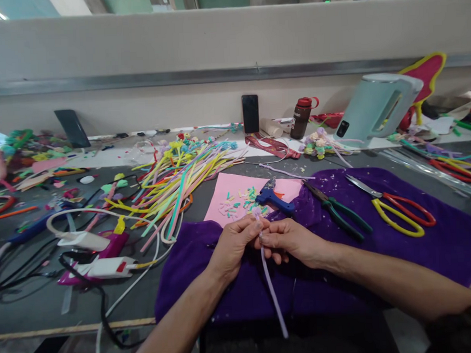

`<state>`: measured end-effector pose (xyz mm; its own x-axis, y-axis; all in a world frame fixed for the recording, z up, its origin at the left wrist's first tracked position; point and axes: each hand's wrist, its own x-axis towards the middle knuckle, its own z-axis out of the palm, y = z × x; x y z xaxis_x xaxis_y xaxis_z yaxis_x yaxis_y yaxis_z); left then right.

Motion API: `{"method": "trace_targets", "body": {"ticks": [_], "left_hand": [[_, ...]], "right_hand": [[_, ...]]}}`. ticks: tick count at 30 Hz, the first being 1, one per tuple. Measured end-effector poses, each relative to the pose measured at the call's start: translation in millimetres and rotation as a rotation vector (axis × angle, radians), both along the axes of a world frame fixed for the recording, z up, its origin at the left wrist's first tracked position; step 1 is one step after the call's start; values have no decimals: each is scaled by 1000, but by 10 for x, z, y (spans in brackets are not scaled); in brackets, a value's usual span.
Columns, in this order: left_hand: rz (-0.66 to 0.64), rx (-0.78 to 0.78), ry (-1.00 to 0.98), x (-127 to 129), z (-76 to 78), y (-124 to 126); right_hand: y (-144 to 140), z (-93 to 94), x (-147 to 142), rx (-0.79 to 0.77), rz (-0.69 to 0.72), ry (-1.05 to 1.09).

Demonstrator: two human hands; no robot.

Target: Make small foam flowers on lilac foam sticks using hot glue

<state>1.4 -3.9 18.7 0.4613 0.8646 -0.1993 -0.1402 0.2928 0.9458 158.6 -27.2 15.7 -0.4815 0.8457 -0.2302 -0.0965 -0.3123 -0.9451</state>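
Note:
Both hands meet over a purple cloth (438, 256) at the table's front. My left hand (234, 247) and my right hand (291, 240) pinch the top end of a lilac pipe cleaner (272, 292), which hangs down toward the table edge. A small curled lilac tip (256, 212) sticks up above the fingers. Just beyond the hands lie a blue glue gun (273, 196) and a pink sheet (230, 195) strewn with small coloured bits.
Green-handled pliers (338, 211) and red-and-yellow scissors (401, 213) lie on the cloth at right. A heap of coloured pipe cleaners (173, 184) lies at left, with glue guns and cables (94, 255). A phone (250, 113), bottle (301, 117) and kettle (376, 108) stand at the back.

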Motion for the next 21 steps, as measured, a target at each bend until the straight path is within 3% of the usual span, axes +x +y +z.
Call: {"method": "trace_targets", "body": {"ticks": [14, 18, 21], "left_hand": [[-14, -21, -6, 12, -73, -10], [-10, -1, 2, -2, -23, -15], [64, 9, 4, -82, 37, 20]], "right_hand": [[-36, -82, 7, 146, 26, -184], [-30, -17, 51, 198, 89, -275], [-11, 77, 140, 235, 132, -341]]}}
